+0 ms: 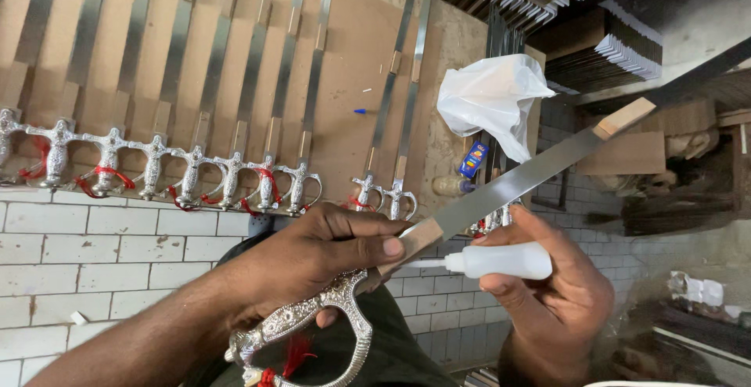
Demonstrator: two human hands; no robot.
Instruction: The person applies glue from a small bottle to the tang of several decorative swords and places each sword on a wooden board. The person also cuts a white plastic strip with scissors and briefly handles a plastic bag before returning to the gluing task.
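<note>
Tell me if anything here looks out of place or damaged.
Nothing looks damaged. The swords lie in a neat row on the board; only a small blue pen lies loose between them. The left hand holds a sword, the right hand a white bottle.

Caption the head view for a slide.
Left hand grips a sword; right hand aims a white squeeze bottle at its base.

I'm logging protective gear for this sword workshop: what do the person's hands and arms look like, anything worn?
The left hand and right hand are bare: no gloves, rings, watch or bands show. Both forearms are uncovered as far as visible; no sleeves show.
</note>
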